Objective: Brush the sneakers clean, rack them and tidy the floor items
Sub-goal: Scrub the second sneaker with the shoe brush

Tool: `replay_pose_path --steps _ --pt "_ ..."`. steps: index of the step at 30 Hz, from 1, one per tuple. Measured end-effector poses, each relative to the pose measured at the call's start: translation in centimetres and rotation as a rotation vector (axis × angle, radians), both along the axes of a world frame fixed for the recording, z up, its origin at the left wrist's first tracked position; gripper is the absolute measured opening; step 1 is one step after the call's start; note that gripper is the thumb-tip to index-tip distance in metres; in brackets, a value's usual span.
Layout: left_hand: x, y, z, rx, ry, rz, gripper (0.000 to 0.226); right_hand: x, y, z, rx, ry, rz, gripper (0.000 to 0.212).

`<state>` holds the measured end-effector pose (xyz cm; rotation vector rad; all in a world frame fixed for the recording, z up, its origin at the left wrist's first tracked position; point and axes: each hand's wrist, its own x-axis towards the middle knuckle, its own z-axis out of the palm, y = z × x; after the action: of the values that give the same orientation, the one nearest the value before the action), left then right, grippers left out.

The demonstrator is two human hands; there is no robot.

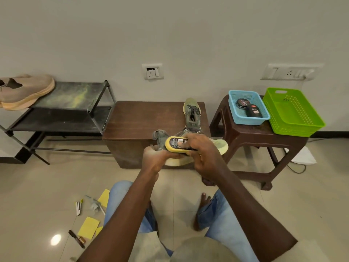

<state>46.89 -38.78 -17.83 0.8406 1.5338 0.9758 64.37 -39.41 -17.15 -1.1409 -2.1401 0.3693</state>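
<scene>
– Two hands busy: our left hand (pixel 153 160) grips the sneaker (pixel 160 137) from beneath, our right hand (pixel 204 155) curls round the yellow brush (pixel 176 145) pressed on its upper.
– We hold it over the bench (pixel 139 120) edge; a hard stroke could twist it loose.
– Or knock the second sneaker (pixel 191 114) just behind. The stool (pixel 255 137) crowds our right; we have more room leftward.

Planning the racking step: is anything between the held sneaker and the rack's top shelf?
Nothing visible: open air lies between the sneaker and the rack's top shelf, where beige shoes occupy only the left end.
</scene>
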Motion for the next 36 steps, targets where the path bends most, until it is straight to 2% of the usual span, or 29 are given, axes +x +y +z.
replay_pose_path --steps 3,5,8,12,15,20,26,29,33,36 --pt "-0.4 -0.2 0.6 0.015 -0.027 0.005 0.035 1.3 0.5 -0.2 0.004 -0.016 0.001 0.029" --pt "-0.6 -0.3 1.1 0.027 -0.04 0.013 0.031 3.4 1.3 -0.5 -0.012 -0.035 -0.077 0.033" --pt "-0.4 -0.4 1.3 0.059 -0.019 0.021 0.036 4.3 1.5 -0.5 -0.01 -0.02 -0.136 0.029" --pt "0.5 -0.4 1.2 0.09 0.0 -0.035 0.037 0.5 0.2 0.5 0.034 0.022 0.015 0.028" --pt "0.5 -0.5 1.3 0.086 0.006 -0.044 0.037 0.7 0.2 0.4 0.046 0.018 0.061 0.026" --pt "0.2 -0.6 1.3 0.076 0.001 -0.019 0.046 4.6 1.9 -0.2 -0.041 -0.029 -0.108 0.028" --pt "1.0 -0.2 0.5 0.107 -0.002 -0.076 0.039 -0.8 -0.1 2.3 0.049 -0.058 0.093 0.03" --pt "0.4 -0.2 0.4 0.093 0.005 -0.069 0.035 0.2 0.7 2.1 0.04 -0.09 0.096 0.03" --pt "-0.3 -0.2 0.2 0.029 0.036 -0.017 0.055 3.1 1.8 0.7 -0.043 -0.059 -0.037 0.03" --pt "0.5 -0.4 0.3 0.057 0.047 -0.037 0.043 1.0 0.8 1.4 -0.004 -0.047 0.014 0.03"
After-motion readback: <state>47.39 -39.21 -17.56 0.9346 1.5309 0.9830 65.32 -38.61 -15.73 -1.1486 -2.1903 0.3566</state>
